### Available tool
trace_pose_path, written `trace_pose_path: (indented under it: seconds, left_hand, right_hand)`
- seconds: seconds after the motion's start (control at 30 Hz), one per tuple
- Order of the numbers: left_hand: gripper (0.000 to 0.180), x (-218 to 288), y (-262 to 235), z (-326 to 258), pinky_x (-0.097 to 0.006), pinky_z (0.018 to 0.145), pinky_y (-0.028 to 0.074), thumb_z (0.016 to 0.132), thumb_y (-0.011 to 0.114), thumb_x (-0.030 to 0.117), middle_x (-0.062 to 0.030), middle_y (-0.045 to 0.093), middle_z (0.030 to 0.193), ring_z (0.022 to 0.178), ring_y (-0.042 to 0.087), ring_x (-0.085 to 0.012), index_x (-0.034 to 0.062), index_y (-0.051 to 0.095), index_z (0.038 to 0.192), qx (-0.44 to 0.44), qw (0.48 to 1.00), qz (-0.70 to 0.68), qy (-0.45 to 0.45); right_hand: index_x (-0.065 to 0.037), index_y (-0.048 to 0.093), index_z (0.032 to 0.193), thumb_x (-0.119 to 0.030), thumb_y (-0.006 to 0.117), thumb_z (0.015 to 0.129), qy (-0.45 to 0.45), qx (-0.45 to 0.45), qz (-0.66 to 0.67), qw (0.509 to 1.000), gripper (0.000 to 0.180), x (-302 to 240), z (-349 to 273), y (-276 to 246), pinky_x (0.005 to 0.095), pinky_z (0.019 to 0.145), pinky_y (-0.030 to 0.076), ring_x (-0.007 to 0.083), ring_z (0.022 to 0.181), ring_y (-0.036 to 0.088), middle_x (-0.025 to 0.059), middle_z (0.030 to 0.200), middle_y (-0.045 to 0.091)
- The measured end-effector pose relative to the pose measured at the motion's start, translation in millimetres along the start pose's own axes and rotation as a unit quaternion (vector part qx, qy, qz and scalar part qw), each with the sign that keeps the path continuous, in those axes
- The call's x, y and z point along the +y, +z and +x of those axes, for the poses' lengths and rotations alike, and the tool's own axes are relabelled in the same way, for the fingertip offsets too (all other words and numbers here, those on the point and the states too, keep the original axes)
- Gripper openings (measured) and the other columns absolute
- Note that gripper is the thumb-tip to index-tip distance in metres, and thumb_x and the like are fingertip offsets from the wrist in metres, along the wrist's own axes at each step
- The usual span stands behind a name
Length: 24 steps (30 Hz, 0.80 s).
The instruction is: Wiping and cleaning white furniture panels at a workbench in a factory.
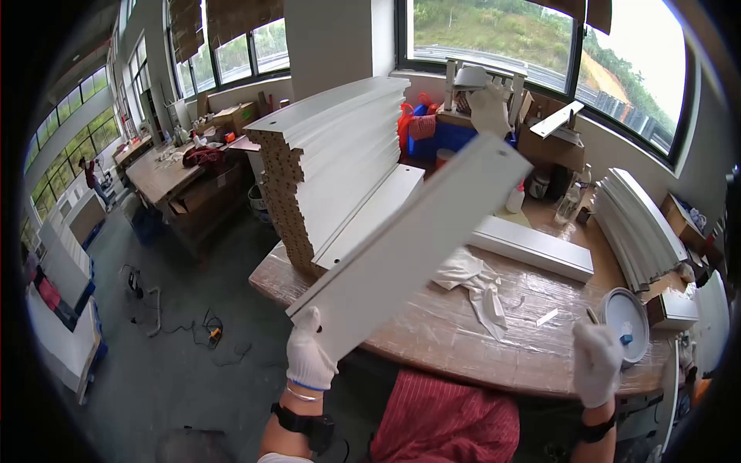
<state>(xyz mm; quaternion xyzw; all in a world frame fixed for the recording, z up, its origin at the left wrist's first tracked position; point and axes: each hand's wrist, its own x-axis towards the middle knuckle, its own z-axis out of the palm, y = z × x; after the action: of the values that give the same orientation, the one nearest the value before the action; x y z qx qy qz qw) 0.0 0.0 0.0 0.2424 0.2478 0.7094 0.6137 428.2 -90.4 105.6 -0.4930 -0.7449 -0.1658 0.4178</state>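
My left hand, in a white glove, grips the near end of a long white panel. The panel tilts up to the right over the table, with a small hole at each end. Its upper end is blurred. My right hand, also gloved in white, is closed beside a round white lid or tub with a small blue piece on it. Whatever those fingers hold, if anything, is hidden. A tall stack of white panels stands left of the raised panel. Behind the raised panel lies a crumpled white cloth.
The film-covered table curves in front of me. Another white panel lies on it, and more panels are stacked at the right. Blue bins and clear bottles stand farther back. Cables trail over the floor at left.
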Motion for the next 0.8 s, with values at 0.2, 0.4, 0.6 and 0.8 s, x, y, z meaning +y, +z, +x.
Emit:
trace_pose_path:
  seconds: [0.2, 0.4, 0.6, 0.8]
  left_hand:
    - [0.041, -1.7, -13.5, 70.0, -0.047, 0.111, 0.048, 0.105, 0.056, 0.021, -0.0186, 0.061, 0.134, 0.125, 0.061, -0.0341, -0.0058, 0.052, 0.136, 0.079, 0.995, -0.057, 0.021]
    - [0.035, -26.8, -70.8, 122.1, -0.045, 0.106, 0.052, 0.103, 0.057, 0.019, -0.017, 0.065, 0.126, 0.117, 0.065, -0.0329, -0.0048, 0.058, 0.129, 0.148, 0.988, -0.036, 0.038]
    - [0.039, -42.0, -62.8, 144.7, -0.045, 0.103, 0.052, 0.099, 0.058, 0.017, -0.0171, 0.066, 0.125, 0.115, 0.066, -0.0331, -0.0062, 0.058, 0.129, 0.248, 0.965, 0.038, 0.073]
    - [0.041, -60.0, -55.3, 177.4, -0.044, 0.094, 0.056, 0.101, 0.053, 0.025, -0.0166, 0.066, 0.127, 0.111, 0.068, -0.0333, -0.0041, 0.061, 0.129, 0.266, 0.957, 0.06, 0.095]
  right_hand:
    - [-0.003, 0.071, 0.104, 0.007, 0.071, 0.086, 0.087, -0.014, -0.009, 0.996, 0.021, -1.9, -79.3, 8.8, 0.0379, 0.065, 0.053, 0.0313, 0.073, 0.069, 0.0157, 0.083, 0.071]
    - [-0.006, 0.072, 0.103, 0.004, 0.074, 0.083, 0.152, -0.024, -0.04, 0.987, 0.022, -0.3, -104.9, 6.3, 0.0416, 0.067, 0.054, 0.0353, 0.072, 0.069, 0.0157, 0.08, 0.07]
    - [-0.009, 0.072, 0.101, 0.001, 0.076, 0.079, 0.132, -0.071, -0.029, 0.988, 0.024, -2.1, -105.1, 30.0, 0.043, 0.064, 0.054, 0.0349, 0.071, 0.07, 0.0137, 0.079, 0.071]
    - [-0.011, 0.072, 0.1, -0.005, 0.076, 0.079, 0.135, -0.13, -0.001, 0.982, 0.022, -6.1, -116.0, 51.9, 0.0428, 0.063, 0.055, 0.032, 0.069, 0.07, 0.0111, 0.077, 0.072]
